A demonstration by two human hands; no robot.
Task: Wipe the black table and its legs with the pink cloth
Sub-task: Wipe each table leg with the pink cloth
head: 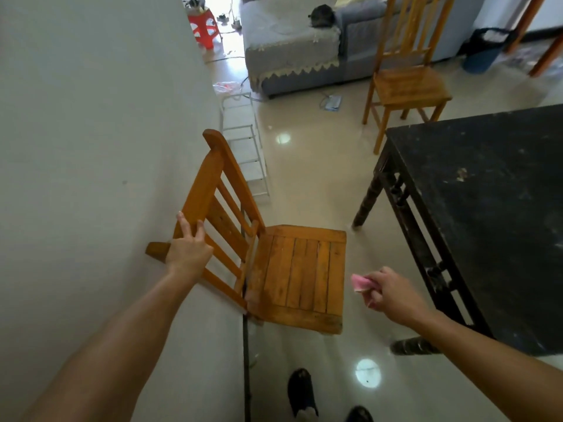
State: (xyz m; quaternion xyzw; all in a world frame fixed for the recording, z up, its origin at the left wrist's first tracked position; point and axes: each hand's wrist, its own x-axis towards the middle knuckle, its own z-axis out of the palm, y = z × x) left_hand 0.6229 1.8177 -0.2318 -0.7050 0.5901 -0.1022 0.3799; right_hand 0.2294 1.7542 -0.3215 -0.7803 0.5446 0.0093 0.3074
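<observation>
The black table (pixel 487 214) fills the right side, its dusty top speckled with pale marks and its carved dark legs (pixel 370 193) standing on the shiny floor. My right hand (pixel 393 295) hovers left of the table's near edge and pinches the crumpled pink cloth (pixel 361 283), which sticks out to the left of my fingers. My left hand (pixel 189 248) rests on the top rail of a wooden chair (pixel 292 269) beside the white wall, fingers laid over the rail. That chair stands between the wall and the table.
A white wall (pixel 91 147) runs along the left. A second wooden chair (pixel 408 83) stands beyond the table's far corner. Behind it sit a grey sofa (pixel 292 47), a red plastic stool (pixel 205 27), a white wire rack (pixel 243 141) and a dark bin (pixel 484 50). My shoes (pixel 301 391) show at the bottom.
</observation>
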